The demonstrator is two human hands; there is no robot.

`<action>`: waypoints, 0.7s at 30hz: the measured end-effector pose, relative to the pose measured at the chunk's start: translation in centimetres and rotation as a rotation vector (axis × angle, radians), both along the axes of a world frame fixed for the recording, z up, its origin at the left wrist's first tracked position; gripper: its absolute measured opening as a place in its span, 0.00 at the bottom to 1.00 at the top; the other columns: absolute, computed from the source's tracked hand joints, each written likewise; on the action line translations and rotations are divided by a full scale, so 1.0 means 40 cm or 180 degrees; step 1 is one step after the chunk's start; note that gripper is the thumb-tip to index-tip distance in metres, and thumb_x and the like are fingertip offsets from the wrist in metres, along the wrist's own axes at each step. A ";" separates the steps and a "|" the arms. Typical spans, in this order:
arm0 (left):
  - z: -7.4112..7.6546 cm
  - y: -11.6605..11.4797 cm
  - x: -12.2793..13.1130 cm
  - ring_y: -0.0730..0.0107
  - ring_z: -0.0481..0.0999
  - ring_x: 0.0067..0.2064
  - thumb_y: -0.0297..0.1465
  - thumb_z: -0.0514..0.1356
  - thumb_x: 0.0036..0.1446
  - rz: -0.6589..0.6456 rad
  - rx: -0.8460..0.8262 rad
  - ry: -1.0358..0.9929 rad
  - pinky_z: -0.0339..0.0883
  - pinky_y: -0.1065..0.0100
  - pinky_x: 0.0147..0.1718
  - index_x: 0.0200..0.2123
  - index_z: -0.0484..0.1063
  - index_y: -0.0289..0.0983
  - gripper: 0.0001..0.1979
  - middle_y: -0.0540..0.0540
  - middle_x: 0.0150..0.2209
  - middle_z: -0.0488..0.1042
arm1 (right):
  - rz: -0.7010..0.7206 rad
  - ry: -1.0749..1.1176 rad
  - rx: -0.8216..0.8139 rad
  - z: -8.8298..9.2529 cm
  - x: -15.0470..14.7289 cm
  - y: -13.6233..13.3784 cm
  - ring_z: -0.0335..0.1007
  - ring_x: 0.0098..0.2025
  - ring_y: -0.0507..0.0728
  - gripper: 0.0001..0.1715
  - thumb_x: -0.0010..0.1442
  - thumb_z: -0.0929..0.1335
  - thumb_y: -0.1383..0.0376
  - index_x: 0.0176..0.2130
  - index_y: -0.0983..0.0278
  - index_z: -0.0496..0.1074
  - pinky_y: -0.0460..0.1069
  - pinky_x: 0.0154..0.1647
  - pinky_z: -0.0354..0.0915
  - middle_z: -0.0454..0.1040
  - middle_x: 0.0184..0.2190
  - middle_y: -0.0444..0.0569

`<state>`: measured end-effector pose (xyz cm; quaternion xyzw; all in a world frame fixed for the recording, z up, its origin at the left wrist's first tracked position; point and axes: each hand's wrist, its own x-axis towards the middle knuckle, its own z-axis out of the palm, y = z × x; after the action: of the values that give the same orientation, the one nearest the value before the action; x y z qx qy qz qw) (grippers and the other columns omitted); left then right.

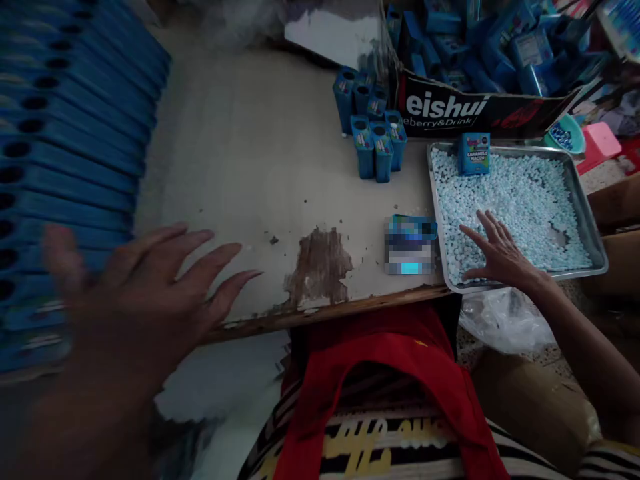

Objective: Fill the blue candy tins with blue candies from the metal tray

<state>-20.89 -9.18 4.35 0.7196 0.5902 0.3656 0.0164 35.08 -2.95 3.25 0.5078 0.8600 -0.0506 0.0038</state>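
Nearest the camera, the left hand (150,287) spreads large and blurred, fingers apart with nothing between them, by the near edge of the table (240,147) and close to a long bank of blue boxes (85,147) with round dark openings. That wrist is best held clear of the bank, since a knock could disturb its order. At the far right, an open cardboard carton (500,123) is heaped with more blue packs. In front of it lies a metal tray (596,247) of pale blue pieces (530,193).

Over the tray's near side reaches the right hand (500,252), its fingers spread too, clamped on nothing that shows. The light is dim, so I cannot tell whether the fingertips press into the pieces or hover just above. A flat, light touch would probably serve well; a hard push could send some over the rim.

Left of the tray stands a cluster of upright boxes (382,157), slim enough that a sideways brush might topple them. One single box (474,153) sits at the tray's far side, so the fingers should give it room. Smallest, the pieces thin out toward the right; gentle strokes should suit them.
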 end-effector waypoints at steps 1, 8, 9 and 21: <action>-0.013 0.012 0.003 0.29 0.81 0.65 0.45 0.74 0.59 -0.0091 0.0059 0.0355 0.41 0.22 0.79 0.50 0.88 0.53 0.16 0.45 0.55 0.87 | 0.0050 -0.0125 -0.0088 -0.026 0.018 -0.001 0.41 0.84 0.86 0.66 0.61 0.77 0.33 0.82 0.55 0.56 0.80 0.77 0.53 0.44 0.85 0.68; -0.077 0.098 0.076 0.41 0.82 0.62 0.42 0.70 0.66 -0.0518 0.0253 0.1001 0.48 0.26 0.77 0.48 0.86 0.49 0.10 0.43 0.55 0.86 | 0.0196 -0.0101 0.0132 -0.088 -0.034 0.136 0.68 0.66 0.77 0.35 0.75 0.68 0.42 0.67 0.61 0.75 0.67 0.63 0.67 0.74 0.66 0.67; -0.081 0.106 0.094 0.43 0.82 0.61 0.42 0.70 0.66 -0.0562 0.0234 0.0969 0.48 0.27 0.77 0.48 0.86 0.49 0.10 0.43 0.54 0.86 | 0.0191 -0.0068 0.0063 -0.084 -0.047 0.156 0.72 0.59 0.74 0.29 0.76 0.67 0.46 0.60 0.64 0.79 0.64 0.57 0.69 0.78 0.58 0.66; -0.105 0.110 0.219 0.49 0.84 0.55 0.36 0.72 0.66 -0.0904 -0.0399 0.0276 0.65 0.33 0.73 0.60 0.81 0.46 0.20 0.43 0.53 0.86 | -0.1411 0.1820 -0.1128 0.023 -0.013 0.108 0.63 0.27 0.54 0.22 0.57 0.80 0.49 0.43 0.61 0.82 0.51 0.32 0.58 0.73 0.27 0.43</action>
<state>-12.11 -4.78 0.14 0.8084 0.5043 0.2906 0.0872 34.55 1.38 4.15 0.6379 0.6740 -0.3370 -0.1591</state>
